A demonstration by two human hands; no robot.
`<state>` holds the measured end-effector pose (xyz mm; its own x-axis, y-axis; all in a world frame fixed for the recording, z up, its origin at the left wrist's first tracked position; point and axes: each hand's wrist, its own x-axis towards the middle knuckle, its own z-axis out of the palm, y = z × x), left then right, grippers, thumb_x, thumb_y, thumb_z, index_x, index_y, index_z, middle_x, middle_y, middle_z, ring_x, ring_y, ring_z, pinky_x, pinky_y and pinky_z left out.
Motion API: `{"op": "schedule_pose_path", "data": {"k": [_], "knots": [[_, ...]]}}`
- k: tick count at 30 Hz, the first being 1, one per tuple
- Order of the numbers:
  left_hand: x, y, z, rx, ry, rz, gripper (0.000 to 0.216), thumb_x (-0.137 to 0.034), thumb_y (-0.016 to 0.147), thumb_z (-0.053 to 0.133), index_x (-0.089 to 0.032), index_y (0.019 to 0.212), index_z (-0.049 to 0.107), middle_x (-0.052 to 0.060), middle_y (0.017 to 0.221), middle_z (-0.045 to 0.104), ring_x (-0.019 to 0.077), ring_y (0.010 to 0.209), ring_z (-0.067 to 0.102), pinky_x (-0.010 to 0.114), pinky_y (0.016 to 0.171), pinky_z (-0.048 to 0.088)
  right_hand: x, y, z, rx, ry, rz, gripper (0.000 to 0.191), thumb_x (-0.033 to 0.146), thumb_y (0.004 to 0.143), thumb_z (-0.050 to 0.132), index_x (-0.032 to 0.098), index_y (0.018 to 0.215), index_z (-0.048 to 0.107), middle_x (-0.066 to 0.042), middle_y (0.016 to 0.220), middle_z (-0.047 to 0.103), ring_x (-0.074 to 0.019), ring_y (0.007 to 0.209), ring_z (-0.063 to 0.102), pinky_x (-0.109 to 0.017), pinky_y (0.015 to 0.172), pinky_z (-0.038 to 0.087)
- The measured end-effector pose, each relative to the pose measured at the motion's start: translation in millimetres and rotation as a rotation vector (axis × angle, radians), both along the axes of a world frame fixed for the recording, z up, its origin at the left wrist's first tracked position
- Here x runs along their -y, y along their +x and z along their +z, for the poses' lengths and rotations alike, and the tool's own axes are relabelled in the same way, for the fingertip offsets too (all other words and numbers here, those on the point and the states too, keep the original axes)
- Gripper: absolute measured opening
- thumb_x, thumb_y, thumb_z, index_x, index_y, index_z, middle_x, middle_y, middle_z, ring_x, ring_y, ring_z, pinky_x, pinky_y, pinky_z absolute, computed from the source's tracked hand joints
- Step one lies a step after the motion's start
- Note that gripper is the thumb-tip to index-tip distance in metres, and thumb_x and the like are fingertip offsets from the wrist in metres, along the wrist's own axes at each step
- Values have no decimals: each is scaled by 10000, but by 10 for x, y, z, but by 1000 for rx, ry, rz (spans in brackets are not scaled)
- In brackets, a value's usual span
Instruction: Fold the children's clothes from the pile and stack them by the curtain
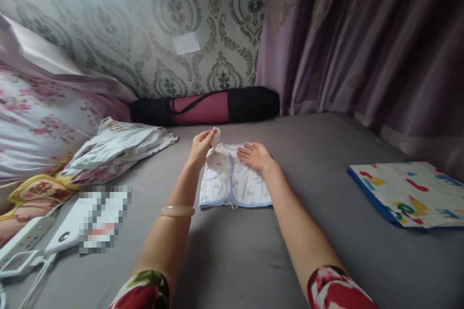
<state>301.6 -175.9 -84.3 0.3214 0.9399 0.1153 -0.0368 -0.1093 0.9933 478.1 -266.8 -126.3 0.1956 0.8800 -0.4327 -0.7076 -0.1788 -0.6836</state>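
A small white baby shirt [250, 187] with blue edging and a faint print lies front up on the grey sheet, its neckline pointing away from me. At its left shoulder, the fingers of my left hand [203, 148] pinch a raised bit of white cloth [216, 138], which looks like the shirt's sleeve. My right hand [258, 155] is over the shirt's upper right side, fingers stretched out and palm turned inward. Whether it touches the cloth I cannot tell. My right wrist and forearm hide the shirt's right edge.
A folded letter-print cloth [413, 195] lies at right. On the left are crumpled clothing [123, 147], a power strip [27, 236] with cables, and a white device [74, 224] beside a blurred-out patch. A black and maroon bag [203, 108] lies along the wall near the curtain [308, 38].
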Motion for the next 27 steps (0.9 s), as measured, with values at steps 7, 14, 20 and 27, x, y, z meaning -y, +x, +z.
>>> {"op": "schedule_pose_path", "data": {"k": [7, 14, 20, 27], "knots": [[135, 276, -174, -55, -28, -94, 693, -691, 677, 637, -114, 1057, 694, 121, 1027, 696, 217, 922, 626, 298, 783, 466, -16, 22, -24, -50, 11, 20, 332, 400, 982, 228, 169, 1093, 438, -121, 931, 630, -210, 767, 654, -385, 711, 534], [33, 177, -289, -58, -81, -183, 709, -715, 856, 356, -152, 1216, 593, 183, 1289, 601, 262, 1225, 545, 386, 972, 416, -33, 1, -18, -45, 16, 17, 350, 419, 999, 208, 182, 1027, 465, -78, 900, 628, -180, 760, 649, -350, 696, 543], [-185, -126, -340, -90, -25, 121, 564, -593, 866, 413, -132, 1160, 550, 180, 1141, 675, 234, 1084, 636, 375, 893, 469, -42, -27, 7, 12, -12, 13, 220, 317, 990, 308, 189, 986, 487, -52, 871, 643, -160, 717, 641, -335, 700, 557], [-275, -249, -557, -276, 102, 183, 429, -217, 708, 501, -156, 1120, 604, 105, 1002, 717, 230, 1051, 635, 379, 935, 463, -102, -5, -30, 567, -63, -90, 227, 278, 954, 352, 186, 1090, 510, -86, 977, 661, -172, 847, 662, -353, 795, 545]]}}
